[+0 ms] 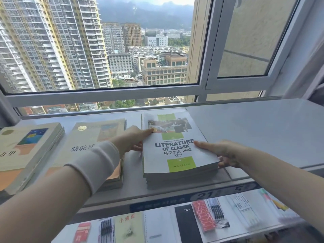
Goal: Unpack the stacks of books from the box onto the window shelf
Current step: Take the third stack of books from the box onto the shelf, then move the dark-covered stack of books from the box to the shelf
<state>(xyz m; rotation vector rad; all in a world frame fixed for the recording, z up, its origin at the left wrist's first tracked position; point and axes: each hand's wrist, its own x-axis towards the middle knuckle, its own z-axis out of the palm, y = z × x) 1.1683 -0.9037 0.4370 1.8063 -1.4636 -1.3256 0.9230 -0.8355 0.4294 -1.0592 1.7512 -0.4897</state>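
**Seating a stack on the window shelf (254, 134).** The green-and-white stack (177, 151) lies at the middle of the shelf. Whether its underside is fully down cannot be told.

- **Left hand (130, 140):** grips the stack's edge at 9 o'clock, with the thumb flat on the cover and the fingers curled at the side below.
- **Right hand (220, 153):** grips at 4 o'clock in the same way, with the thumb on top and the fingers curled against the page edges.
- **Surroundings:** an orange-covered stack (94, 137) lies just beside at 9 o'clock, and the blue-picture stack (26, 146) lies beyond it. Bare shelf extends toward 3 o'clock. The box is not in view.

**Judged good practice:**
- Press with both thumbs so the top copies do not slide.
- Turn the stack parallel to its neighbour, leaving a gap.
- Ease it toward 12 o'clock, off the front lip.
- Draw the fingers out only once the lowest book rests flat.
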